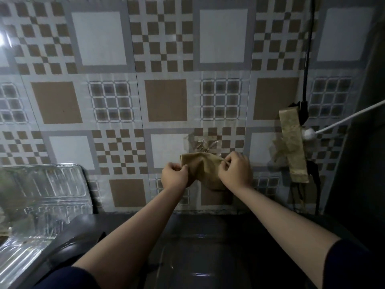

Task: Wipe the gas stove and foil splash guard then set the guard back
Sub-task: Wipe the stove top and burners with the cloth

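A tan cloth (203,166) is stretched between both my hands in front of the tiled wall. My left hand (175,176) pinches its left edge and my right hand (236,168) pinches its right edge. The foil splash guard (48,197) leans against the wall at the lower left, shiny and ribbed. Below my arms lies the dark glossy top of the gas stove (200,257); its burners are not visible.
A patterned tile wall (166,97) fills the view. A power strip wrapped in brown tape (293,147) hangs at the right with a black cable (308,59) and a white plug and cord (325,128). A dark curved object (77,234) lies beside the guard.
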